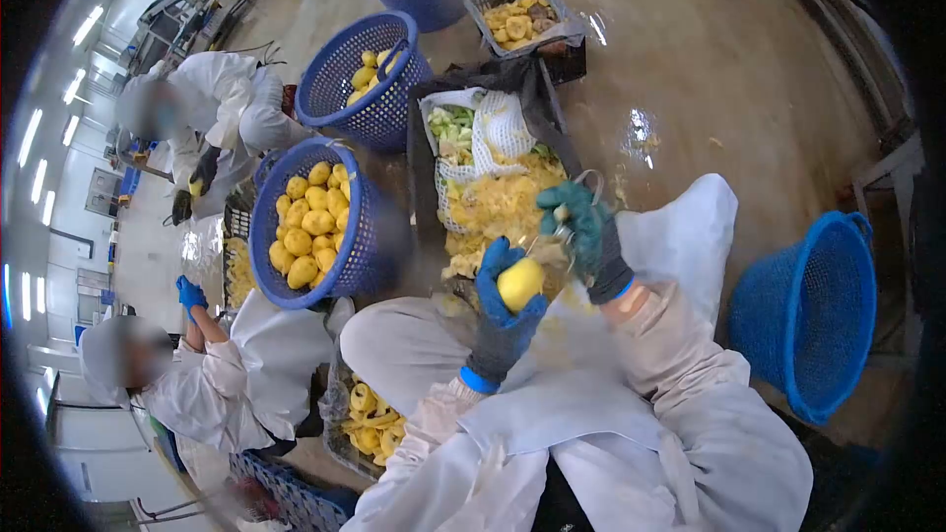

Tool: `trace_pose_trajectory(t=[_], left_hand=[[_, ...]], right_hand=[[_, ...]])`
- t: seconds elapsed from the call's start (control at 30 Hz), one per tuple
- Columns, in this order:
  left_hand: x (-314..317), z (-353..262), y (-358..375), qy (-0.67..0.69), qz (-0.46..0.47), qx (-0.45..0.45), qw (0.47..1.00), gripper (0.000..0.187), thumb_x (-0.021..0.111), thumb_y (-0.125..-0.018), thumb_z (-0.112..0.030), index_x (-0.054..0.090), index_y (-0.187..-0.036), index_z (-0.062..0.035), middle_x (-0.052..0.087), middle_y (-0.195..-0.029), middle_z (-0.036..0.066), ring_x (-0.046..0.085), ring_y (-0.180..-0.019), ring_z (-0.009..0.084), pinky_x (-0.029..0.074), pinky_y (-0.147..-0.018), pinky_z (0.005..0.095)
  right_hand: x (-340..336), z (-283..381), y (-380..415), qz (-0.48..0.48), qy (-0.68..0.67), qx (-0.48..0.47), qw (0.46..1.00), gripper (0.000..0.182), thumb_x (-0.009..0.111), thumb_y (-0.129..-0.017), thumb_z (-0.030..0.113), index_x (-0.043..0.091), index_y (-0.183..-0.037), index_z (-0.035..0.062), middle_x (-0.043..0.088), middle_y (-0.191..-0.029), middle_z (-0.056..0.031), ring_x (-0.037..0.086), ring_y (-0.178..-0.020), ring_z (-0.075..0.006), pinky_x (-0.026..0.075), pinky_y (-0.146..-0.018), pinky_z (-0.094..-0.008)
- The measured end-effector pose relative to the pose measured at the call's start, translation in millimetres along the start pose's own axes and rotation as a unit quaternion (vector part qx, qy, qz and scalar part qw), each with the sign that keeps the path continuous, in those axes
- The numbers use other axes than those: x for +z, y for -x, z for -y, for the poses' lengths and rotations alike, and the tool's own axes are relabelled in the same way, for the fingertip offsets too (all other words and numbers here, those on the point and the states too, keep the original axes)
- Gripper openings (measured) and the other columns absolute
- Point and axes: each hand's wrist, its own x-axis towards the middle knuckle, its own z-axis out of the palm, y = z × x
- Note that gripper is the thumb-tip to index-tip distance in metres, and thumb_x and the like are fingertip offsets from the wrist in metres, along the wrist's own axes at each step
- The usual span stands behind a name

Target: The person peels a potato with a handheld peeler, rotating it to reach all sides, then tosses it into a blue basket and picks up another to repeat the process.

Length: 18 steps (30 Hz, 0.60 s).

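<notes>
A smooth yellow fruit (pixel 520 285) rests in my left hand (pixel 504 300), whose blue-gloved fingers curl round it. Just to the right and slightly higher, my right hand (pixel 583 232), in a green glove, is closed on a small tool with a thin metal loop (pixel 591 180); blur hides most of the tool. Beyond both hands, a black-lined crate (pixel 426 172) holds yellow peelings (pixel 503 202), green scraps and white foam netting (pixel 501 133).
Left of the crate stands a blue basket (pixel 369 227) of yellow fruits, with more baskets (pixel 419 69) behind. A blue basket (pixel 808 320) stands at right. Two co-workers (pixel 222 379) sit at left. A lower crate (pixel 372 424) holds yellow pieces.
</notes>
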Motion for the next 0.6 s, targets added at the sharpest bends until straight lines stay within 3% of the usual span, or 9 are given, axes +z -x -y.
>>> trace_pose_trajectory(t=[0.1,0.17,0.23,0.3,0.33,0.43,0.47,0.57,0.6], left_hand=[[-2.5,7.6,-0.7,-0.036,0.007,0.006,0.999,0.067,0.065,-0.08,-0.007,0.032,-0.138,-0.0032,0.042,-0.132,0.013,0.048,-0.116,0.0219,0.043,-0.096,0.0349],[-3.9,2.9,-4.2,0.238,0.016,-0.13,0.962,0.062,0.061,-0.081,-0.009,0.034,-0.136,-0.0045,0.046,-0.129,0.014,0.051,-0.114,0.0251,0.047,-0.093,0.0393],[-3.6,-6.5,2.2,0.421,0.017,-0.249,0.872,0.06,0.059,-0.082,-0.01,0.035,-0.136,-0.0049,0.048,-0.127,0.015,0.052,-0.113,0.0265,0.049,-0.092,0.0408],[-3.5,-4.4,-1.9,0.457,0.056,-0.265,0.847,0.062,0.06,-0.081,-0.016,0.035,-0.137,-0.006,0.051,-0.124,0.017,0.057,-0.106,0.0291,0.051,-0.086,0.0401],[-7.1,-5.3,-2.2,0.466,0.089,-0.273,0.837,0.063,0.061,-0.081,-0.017,0.034,-0.137,-0.0066,0.05,-0.124,0.016,0.058,-0.105,0.0298,0.052,-0.084,0.0405],[-12.4,-8.4,-7.0,0.471,0.106,-0.287,0.827,0.068,0.063,-0.078,-0.019,0.033,-0.138,-0.0069,0.053,-0.119,0.017,0.06,-0.1,0.0324,0.054,-0.078,0.04],[-14.7,-8.5,-5.9,0.456,0.095,-0.302,0.832,0.069,0.063,-0.077,-0.02,0.033,-0.138,-0.0064,0.053,-0.118,0.017,0.061,-0.099,0.0325,0.054,-0.077,0.0395],[-11.7,-4.4,-5.1,0.457,0.091,-0.311,0.828,0.068,0.062,-0.076,-0.024,0.034,-0.136,-0.0067,0.056,-0.111,0.017,0.062,-0.09,0.0312,0.054,-0.068,0.0362],[-10.8,-5.0,-5.3,0.451,0.083,-0.318,0.83,0.066,0.061,-0.076,-0.025,0.037,-0.134,-0.0072,0.057,-0.108,0.017,0.062,-0.086,0.0298,0.054,-0.066,0.0342]], right_hand=[[8.9,16.9,1.9,-0.038,-0.12,0.144,0.981,0.029,0.056,-0.094,0.027,0.063,-0.093,-0.0005,0.061,-0.079,-0.0065,0.058,-0.067,-0.0137,0.051,-0.062,-0.0282],[-10.2,-4.7,-16.9,-0.125,-0.17,0.127,0.969,0.031,0.055,-0.094,0.029,0.063,-0.095,-0.0012,0.062,-0.081,-0.0064,0.058,-0.068,-0.0138,0.049,-0.062,-0.0282],[-10.1,-6.1,-3.9,-0.04,-0.085,0.087,0.992,0.029,0.055,-0.093,0.028,0.064,-0.095,0.0005,0.064,-0.082,-0.0056,0.06,-0.071,-0.0137,0.05,-0.065,-0.0276],[14.2,23.9,4.3,0.074,0.06,-0.015,0.995,0.02,0.055,-0.093,0.021,0.066,-0.093,0.0037,0.067,-0.085,-0.0051,0.062,-0.074,-0.0134,0.049,-0.068,-0.0255],[11.6,26.5,-1.3,0.051,-0.096,0.111,0.988,0.021,0.055,-0.092,0.02,0.067,-0.092,0.0031,0.067,-0.084,-0.0047,0.062,-0.075,-0.013,0.049,-0.066,-0.0255],[-33.5,-18.3,-32.3,-0.09,-0.166,0.12,0.975,0.024,0.054,-0.092,0.021,0.066,-0.097,0.0009,0.067,-0.086,-0.0063,0.063,-0.074,-0.0134,0.05,-0.064,-0.0276],[-23.3,-1.8,-26.1,0.007,-0.238,0.134,0.962,0.024,0.053,-0.092,0.02,0.065,-0.097,0.0007,0.068,-0.086,-0.0076,0.064,-0.073,-0.014,0.051,-0.065,-0.0283],[23.2,51.1,0.6,0.154,0.101,0.026,0.982,0.023,0.055,-0.093,0.022,0.063,-0.094,0.001,0.065,-0.082,-0.0065,0.059,-0.066,-0.0117,0.051,-0.06,-0.0274],[18.1,41.9,-5.7,0.175,0.026,-0.001,0.984,0.025,0.055,-0.093,0.024,0.064,-0.088,0.001,0.065,-0.081,-0.006,0.058,-0.063,-0.0122,0.05,-0.058,-0.0267]])
